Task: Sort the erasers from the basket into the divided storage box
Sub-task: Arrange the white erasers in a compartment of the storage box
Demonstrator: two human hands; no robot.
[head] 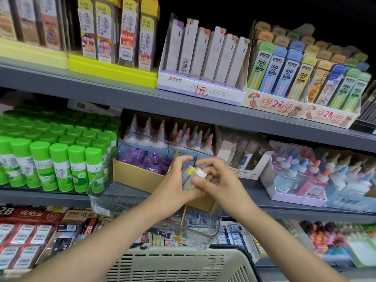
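Note:
Both my hands meet over a clear plastic storage box (105, 200) that sits on the middle shelf with thin wooden dividers inside. My left hand (175, 184) and my right hand (217, 180) together pinch a small white eraser with a yellow label (196, 172) and its clear wrapper, above the box's right part. Purple erasers (146, 159) lie in a brown card box behind the clear one. The beige basket (179, 265) stands at the bottom centre below the box, with packs of erasers (177, 240) showing at its far rim.
Green glue sticks (59, 165) crowd the shelf to the left of the box. Liquid glue bottles (317, 180) stand in trays to the right. Pencil lead boxes (205, 58) fill the shelf above. Eraser packs (26, 237) lie on the lower shelf at left.

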